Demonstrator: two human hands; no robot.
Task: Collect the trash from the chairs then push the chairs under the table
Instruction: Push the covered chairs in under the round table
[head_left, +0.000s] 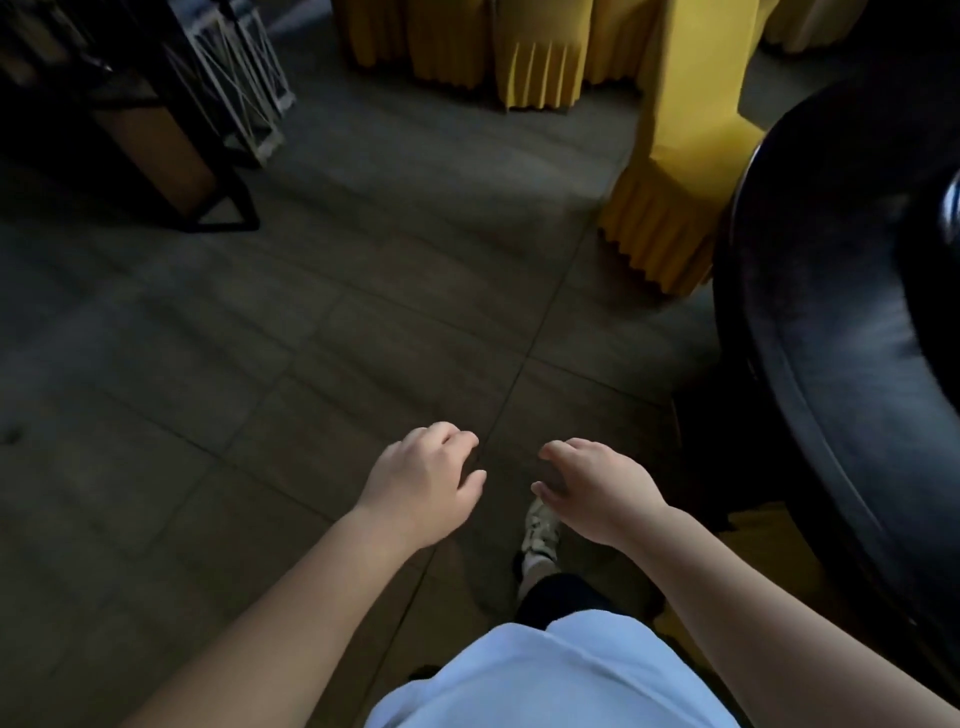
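A chair (675, 171) in a yellow pleated cover stands at the upper right of the frame, its skirt reaching the floor and its right side tucked against the curved edge of the dark round worktop (831, 312) that fills the right edge. More yellow-covered chairs (467, 47) line the top centre, their pleated hems hanging to the tiles. A further patch of yellow cover (763, 535) shows at lower right, mostly hidden under the worktop's rim. No trash can be made out on any seat from this angle, and no writing or label is legible anywhere; the picture is dim and slightly blurred.

Both bare forearms reach forward from the bottom of the frame over the grey tiled floor (260, 364). The left hand (423, 483) sits at lower centre, knuckles up, fingers loosely curled downward, its grip slack and holding nothing. The right hand (592, 488) hovers just beside it, apart from it, fingers likewise loosely bent, its grip empty. Below the right hand a pale sneaker (540, 535) rests on the tiles, above a white shirt (545, 680).

At the upper left stand a dark metal frame (156, 130) and a grey lattice stand (234, 78).
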